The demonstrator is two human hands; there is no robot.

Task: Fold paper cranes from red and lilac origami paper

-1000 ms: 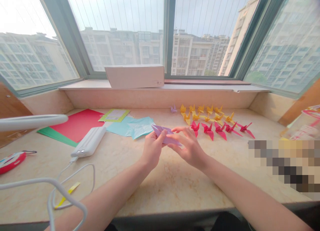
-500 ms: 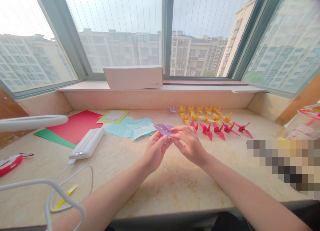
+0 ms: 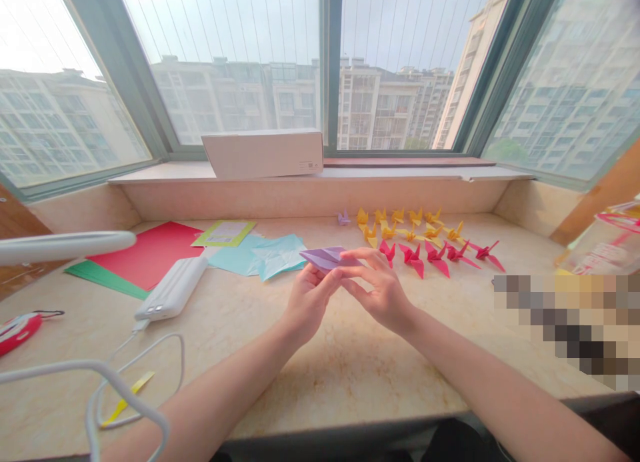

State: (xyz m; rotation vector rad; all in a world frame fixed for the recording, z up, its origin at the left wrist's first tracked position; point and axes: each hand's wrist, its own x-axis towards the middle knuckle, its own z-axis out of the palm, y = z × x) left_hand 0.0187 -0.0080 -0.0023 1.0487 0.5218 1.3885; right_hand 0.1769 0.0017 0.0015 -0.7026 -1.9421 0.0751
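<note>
A folded piece of purple origami paper (image 3: pixel 323 258) is held above the counter between my two hands. My left hand (image 3: pixel 311 301) grips it from below and the left, thumb on the near side. My right hand (image 3: pixel 376 283) pinches its right end with thumb and fingers. The paper has a flat, pointed shape, its tip toward the left; fingers cover its right part. Behind my right hand stand several red paper cranes (image 3: pixel 436 257) and, farther back, several yellow paper cranes (image 3: pixel 388 230). One small purple paper crane (image 3: pixel 343 217) sits left of the yellow ones.
Left of my hands lie light blue sheets (image 3: pixel 277 255), a yellow-green packet (image 3: pixel 224 233), red paper (image 3: pixel 150 252) and green paper (image 3: pixel 107 279). A white power bank (image 3: pixel 173 289) trails a white cable (image 3: pixel 183 362). A white box (image 3: pixel 263 155) rests on the sill. A clear plastic container (image 3: pixel 607 242) stands right.
The purple paper has turned in my fingers, and its open folds now lie together in a flatter shape. My hands stay in nearly the same place.
</note>
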